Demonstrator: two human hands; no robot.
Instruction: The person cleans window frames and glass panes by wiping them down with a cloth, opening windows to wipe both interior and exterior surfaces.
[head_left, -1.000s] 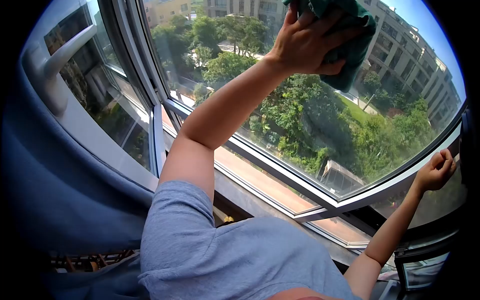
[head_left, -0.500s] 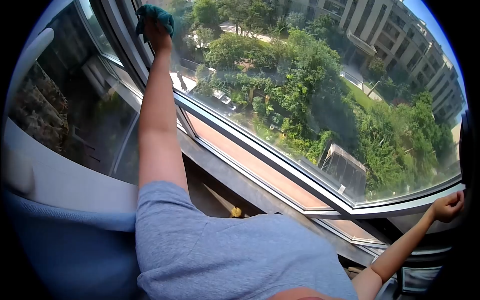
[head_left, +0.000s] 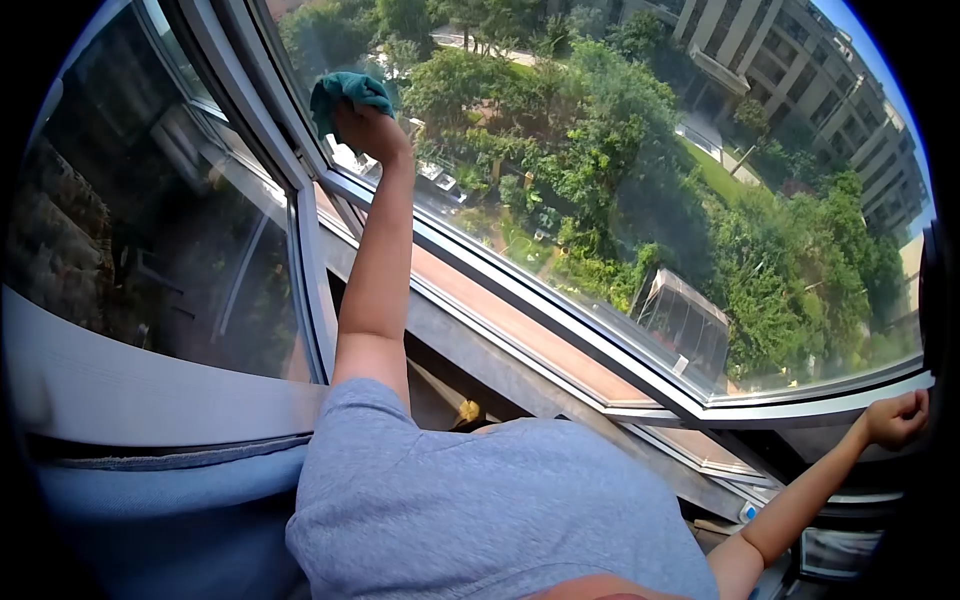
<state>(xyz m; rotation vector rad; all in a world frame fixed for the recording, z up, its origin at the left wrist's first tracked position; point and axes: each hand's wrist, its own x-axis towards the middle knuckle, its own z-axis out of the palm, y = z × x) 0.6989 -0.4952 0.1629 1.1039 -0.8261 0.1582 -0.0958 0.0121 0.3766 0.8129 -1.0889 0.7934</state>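
Note:
My left hand (head_left: 368, 130) is closed around a bunched teal cloth (head_left: 350, 95). It presses the cloth to the window pane (head_left: 560, 200) near the lower left corner of the glass. The left arm stretches up and forward from my grey sleeve. At the far right, my right hand (head_left: 897, 420) is curled closed, right by the end of the silver window frame (head_left: 810, 410). Whatever its fingers hold, if anything, is hidden.
A second glass panel (head_left: 190, 230) in a frame stands on the left, above a white ledge (head_left: 150, 385) and blue fabric (head_left: 170, 500). A small yellow object (head_left: 467, 411) lies below the sill (head_left: 480, 345). Trees and a building show outside.
My left hand has moved down and to the right over the glass with the cloth. The left panel's frame shows farther right. My right hand stays nearly in place.

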